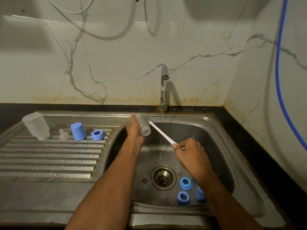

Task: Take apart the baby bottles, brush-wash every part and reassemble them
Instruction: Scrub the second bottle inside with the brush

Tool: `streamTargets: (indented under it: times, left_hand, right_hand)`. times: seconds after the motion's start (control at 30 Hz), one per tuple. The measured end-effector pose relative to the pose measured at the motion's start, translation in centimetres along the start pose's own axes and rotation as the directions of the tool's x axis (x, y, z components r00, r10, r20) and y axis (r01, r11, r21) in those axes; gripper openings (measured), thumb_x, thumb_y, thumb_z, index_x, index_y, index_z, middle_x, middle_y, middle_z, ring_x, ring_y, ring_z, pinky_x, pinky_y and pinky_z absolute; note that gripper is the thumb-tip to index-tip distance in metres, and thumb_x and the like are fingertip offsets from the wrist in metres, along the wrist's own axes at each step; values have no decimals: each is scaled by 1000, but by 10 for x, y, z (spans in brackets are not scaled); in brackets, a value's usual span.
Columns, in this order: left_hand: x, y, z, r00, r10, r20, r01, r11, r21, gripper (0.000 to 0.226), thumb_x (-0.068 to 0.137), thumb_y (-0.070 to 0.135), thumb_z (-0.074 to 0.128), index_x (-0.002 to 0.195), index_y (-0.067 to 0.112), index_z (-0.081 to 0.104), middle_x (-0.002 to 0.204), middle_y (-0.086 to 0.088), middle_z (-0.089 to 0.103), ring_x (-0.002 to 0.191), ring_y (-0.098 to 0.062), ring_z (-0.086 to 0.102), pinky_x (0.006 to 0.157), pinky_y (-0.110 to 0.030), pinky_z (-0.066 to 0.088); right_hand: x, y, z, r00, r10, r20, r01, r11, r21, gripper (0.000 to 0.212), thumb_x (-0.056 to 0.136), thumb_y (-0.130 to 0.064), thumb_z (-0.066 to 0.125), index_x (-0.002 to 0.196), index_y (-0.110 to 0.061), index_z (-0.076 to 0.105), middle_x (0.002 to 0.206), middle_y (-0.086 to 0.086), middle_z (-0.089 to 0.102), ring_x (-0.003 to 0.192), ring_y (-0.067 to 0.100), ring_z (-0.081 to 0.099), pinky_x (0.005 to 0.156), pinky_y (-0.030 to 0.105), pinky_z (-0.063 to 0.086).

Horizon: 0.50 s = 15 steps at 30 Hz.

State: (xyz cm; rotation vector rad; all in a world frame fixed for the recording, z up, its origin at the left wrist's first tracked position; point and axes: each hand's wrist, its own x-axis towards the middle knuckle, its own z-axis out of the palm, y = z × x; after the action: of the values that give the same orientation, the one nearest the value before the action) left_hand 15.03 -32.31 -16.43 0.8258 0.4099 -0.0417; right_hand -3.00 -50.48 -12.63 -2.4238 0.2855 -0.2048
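My left hand [135,130] grips a clear bottle body [144,127] over the sink basin, its mouth facing me. My right hand [191,151] holds the white handle of a bottle brush [159,130]; its grey bristle head lies against the outside of the bottle's far end. On the drainboard stand an upturned clear bottle [35,126], a clear teat [62,134], a blue cap [78,131] and a blue ring [98,135]. In the basin lie two blue rings [185,183] [183,197] and a blue cap [200,194], partly hidden by my right forearm.
The tap [164,87] runs a thin stream into the steel sink [221,146], just right of the brush head. The drain [163,178] sits at the basin's middle. A ribbed drainboard [49,156] lies to the left. A blue hose [280,80] hangs at the right wall.
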Motion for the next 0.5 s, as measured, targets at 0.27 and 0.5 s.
streamTargets:
  times: [0.27,0.5]
  left_hand:
    - [3,3,3,1000,-1,-20,1,1000,10,79,67,56,86,128,12,59,112,-15,72,91,-27,73,66,-36,60]
    - [-2,-6,5,997,-18,-72,27,992,124,60,87,53,70,125,9,57,110,-15,72,90,-27,74,66,-38,62]
  right_hand:
    - [4,-6,-1,1000,-30,6,30,999,23,34,99,-49,57,81,-22,67,67,-6,62,62,10,60,56,30,51]
    - [-1,1,2,1000,5,-8,-5,1000,-31,32,100,-49,55,86,-22,67,74,-4,64,68,11,62,57,27,48]
